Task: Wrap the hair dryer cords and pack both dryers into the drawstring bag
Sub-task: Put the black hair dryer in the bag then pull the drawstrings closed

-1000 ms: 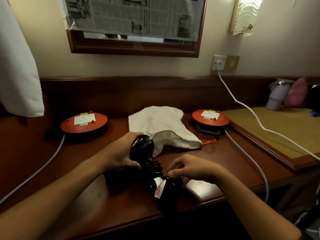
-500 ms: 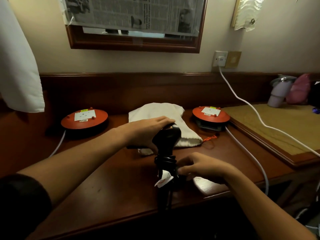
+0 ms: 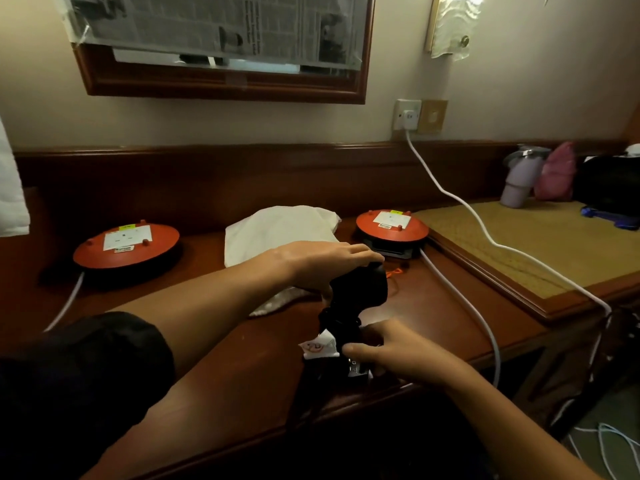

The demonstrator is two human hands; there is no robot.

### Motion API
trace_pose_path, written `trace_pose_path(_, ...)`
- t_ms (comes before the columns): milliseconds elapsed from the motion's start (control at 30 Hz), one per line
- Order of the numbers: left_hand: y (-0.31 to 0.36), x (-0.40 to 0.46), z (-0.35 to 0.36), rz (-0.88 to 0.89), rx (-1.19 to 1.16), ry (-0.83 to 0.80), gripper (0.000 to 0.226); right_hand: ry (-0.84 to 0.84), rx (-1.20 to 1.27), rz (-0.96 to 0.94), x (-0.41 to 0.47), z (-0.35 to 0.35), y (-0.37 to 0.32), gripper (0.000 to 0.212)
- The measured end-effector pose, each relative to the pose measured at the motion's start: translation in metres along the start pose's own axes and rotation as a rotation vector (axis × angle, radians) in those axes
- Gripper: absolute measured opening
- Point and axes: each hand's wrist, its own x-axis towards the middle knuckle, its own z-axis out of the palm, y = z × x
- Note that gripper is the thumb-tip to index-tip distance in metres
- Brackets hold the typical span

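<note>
wooden desk (image 3: 214, 368) | white drawstring bag (image 3: 277, 233) | two orange cable reels (image 3: 126, 244)

Dim, warm wall lamp (image 3: 453, 26); perhaps soft

I read: hair dryer (image 3: 360, 289) black, white tag | drawstring bag (image 3: 277, 226) white, orange cord | two discs (image 3: 126, 242) orange-red, white labels | counter (image 3: 259, 341) red-brown | mat (image 3: 536, 244) olive | tumbler (image 3: 519, 181) lilac

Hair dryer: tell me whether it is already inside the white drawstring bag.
No. The hair dryer is out on the desk, gripped by the left hand and right hand, in front of the drawstring bag.
</note>
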Motion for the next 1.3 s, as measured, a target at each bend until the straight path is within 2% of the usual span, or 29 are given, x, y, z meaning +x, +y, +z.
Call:
trace_pose_path(100, -0.007, 0.003, 0.009, -0.016, -0.024, 0.023, 0.116, 0.086, 0.040, 0.071, 0.005, 0.012, -0.006, 0.042)
trace_pose_path(167, -0.011, 0.002, 0.015, -0.041, -0.046, 0.029, 0.117, 0.155, 0.041, 0.143, 0.011, 0.021, -0.012, 0.052)
trace_pose_path(267, -0.013, 0.000, 0.025, -0.074, -0.098, 0.055, 0.111, 0.247, 0.053, 0.186, 0.020, 0.030, -0.022, 0.045)
trace_pose_path(533, -0.013, -0.016, 0.036, -0.152, -0.037, 0.179, 0.099, 0.233, 0.133, 0.234, 0.029, 0.023, -0.031, 0.030)
trace_pose_path(733, -0.020, -0.065, 0.053, -0.408, -0.209, 0.352, 0.063, 0.210, 0.231, 0.276, 0.032, 0.014, -0.025, 0.041)
trace_pose_path(833, -0.038, -0.092, 0.068, -0.601, -0.205, 0.267, 0.052, 0.186, 0.257, 0.286, 0.030, 0.008, -0.024, 0.046)
trace_pose_path(900, -0.045, -0.105, 0.077, -0.686, -0.202, 0.197, 0.052, 0.165, 0.293, 0.287, 0.028, 0.004, -0.026, 0.042)
trace_pose_path(1033, -0.049, -0.116, 0.083, -0.718, -0.206, 0.136, 0.051, 0.143, 0.300, 0.275, 0.022, -0.001, -0.030, 0.026)
trace_pose_path(1167, -0.048, -0.114, 0.086, -0.714, -0.167, 0.097, 0.045, 0.140, 0.304, 0.282, 0.022, -0.002, -0.030, 0.025)
trace_pose_path(1233, -0.048, -0.111, 0.087, -0.706, -0.134, 0.110, 0.034, 0.162, 0.299, 0.281, 0.023, -0.005, -0.029, 0.029)
trace_pose_path(1300, -0.050, -0.109, 0.083, -0.757, -0.197, 0.209, 0.015, 0.152, 0.310, 0.278, 0.022, -0.008, -0.028, 0.033)
